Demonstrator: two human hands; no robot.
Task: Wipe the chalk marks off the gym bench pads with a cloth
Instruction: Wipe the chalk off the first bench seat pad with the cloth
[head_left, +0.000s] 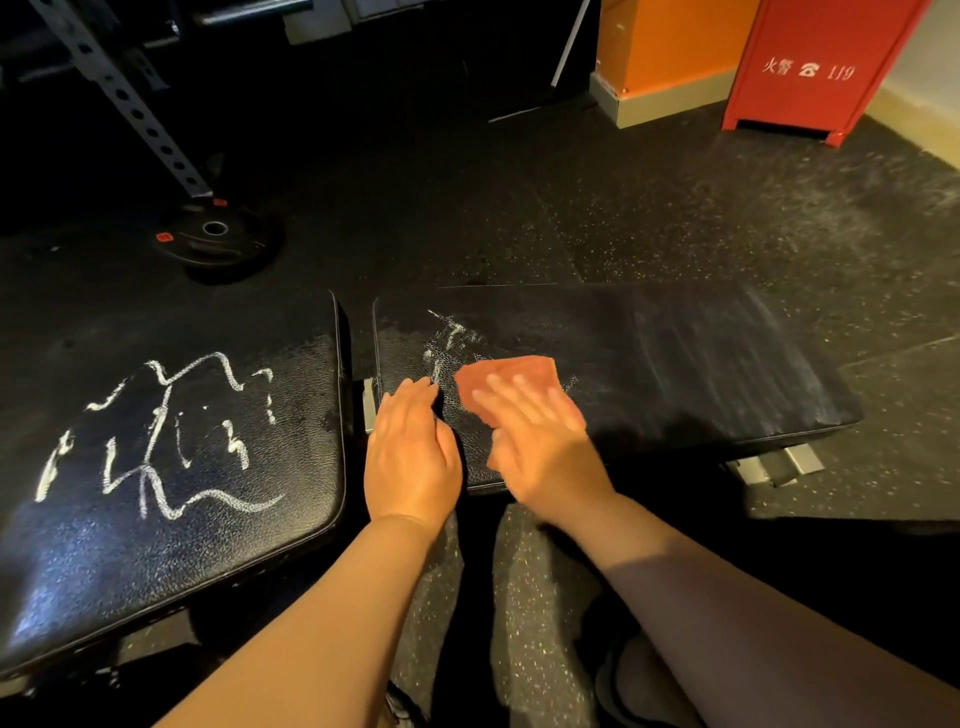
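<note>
Two flat hands: your right hand (545, 447) presses straight fingers (530, 397) on the middle of the cloth (514, 371), which looks limp and may bunch; left hand (413, 457) rests empty on the pad (675, 353).

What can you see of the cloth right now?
The cloth is a small reddish-pink piece, apparently soft fabric, lying flat on the right bench pad near its left end, just right of faint chalk smears. The right hand presses it down with straight, spread fingers that cover its near part; its far edge shows. The picture is blurred there, so folds and texture cannot be told.
</note>
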